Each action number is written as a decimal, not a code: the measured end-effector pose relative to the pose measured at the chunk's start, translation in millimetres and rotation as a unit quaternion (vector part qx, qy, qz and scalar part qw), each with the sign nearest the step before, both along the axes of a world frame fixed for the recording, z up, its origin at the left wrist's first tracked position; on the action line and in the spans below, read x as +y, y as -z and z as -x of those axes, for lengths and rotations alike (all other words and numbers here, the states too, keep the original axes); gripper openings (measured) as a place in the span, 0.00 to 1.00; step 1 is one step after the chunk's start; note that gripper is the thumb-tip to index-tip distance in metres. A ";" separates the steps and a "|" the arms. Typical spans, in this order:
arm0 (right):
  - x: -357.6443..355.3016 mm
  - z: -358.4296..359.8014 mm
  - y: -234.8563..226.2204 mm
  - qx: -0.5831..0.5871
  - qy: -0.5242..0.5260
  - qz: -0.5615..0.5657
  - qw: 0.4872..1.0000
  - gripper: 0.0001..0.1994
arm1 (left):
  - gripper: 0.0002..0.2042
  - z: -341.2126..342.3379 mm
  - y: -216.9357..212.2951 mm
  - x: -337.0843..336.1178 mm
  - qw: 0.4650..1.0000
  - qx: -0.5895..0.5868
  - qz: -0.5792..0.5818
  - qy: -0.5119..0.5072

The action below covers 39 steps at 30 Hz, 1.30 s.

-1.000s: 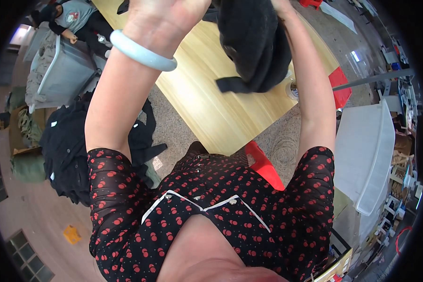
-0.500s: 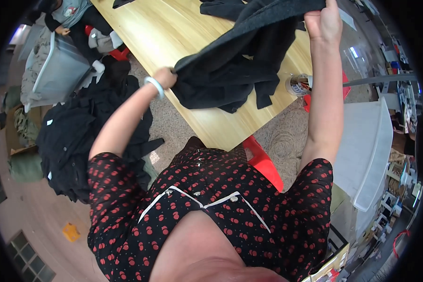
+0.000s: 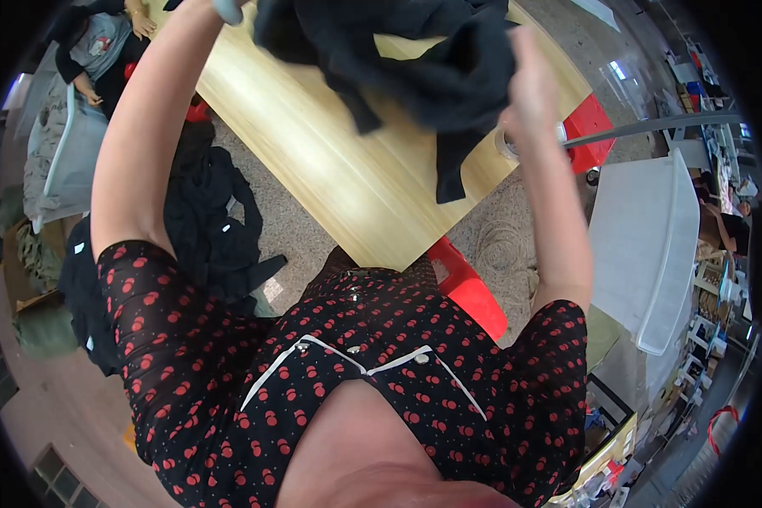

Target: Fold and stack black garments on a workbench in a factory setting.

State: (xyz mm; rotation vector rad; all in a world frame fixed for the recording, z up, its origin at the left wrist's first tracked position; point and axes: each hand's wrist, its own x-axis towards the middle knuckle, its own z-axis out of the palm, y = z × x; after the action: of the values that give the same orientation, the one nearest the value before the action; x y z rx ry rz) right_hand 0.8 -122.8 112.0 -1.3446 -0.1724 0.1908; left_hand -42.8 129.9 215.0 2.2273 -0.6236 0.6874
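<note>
"Well, where was the black garment (image 3: 398,93)?"

"Bunched up over the table (image 3: 330,195), well apart from the near corner. One dark strip of it hung toward the right-hand edge. I couldn't tell whether any of it rested on the tabletop."

"And the right hand (image 3: 533,85)?"

"Right up against it: the garment was just to that hand's left, touching it. Blur covered the fingers, so I couldn't tell how far they were closed or whether they gripped the cloth."

"What about the left hand?"

"Out of view past the top, so I couldn't tell what it held. A pale bracelet (image 3: 227,10) showed at its wrist."

"Anything else nearby?"

"A round container (image 3: 504,146) stood at the table's right-hand edge, partly behind the right wrist. Dark clothes (image 3: 216,212) lay heaped beyond the left-hand edge."
</note>
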 end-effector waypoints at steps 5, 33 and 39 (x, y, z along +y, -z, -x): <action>4.5 123.3 97.1 -0.113 -0.280 0.274 0.913 0.15 | 0.10 53.8 99.5 -44.5 0.940 0.071 -0.319 0.098; 20.3 5.3 248.9 -0.068 -0.230 0.513 0.824 0.29 | 0.18 129.7 370.8 -34.5 0.842 0.324 -0.195 -0.386; -77.7 68.3 250.9 -0.091 -0.143 0.521 0.837 0.25 | 0.06 151.9 349.9 27.8 0.883 0.200 -0.337 -0.258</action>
State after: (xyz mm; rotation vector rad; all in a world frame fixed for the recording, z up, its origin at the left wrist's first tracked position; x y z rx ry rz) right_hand -67.5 -200.5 -138.9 -2.4356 -0.4765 0.4486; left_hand -194.7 157.7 -135.0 3.1266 -0.0285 0.2279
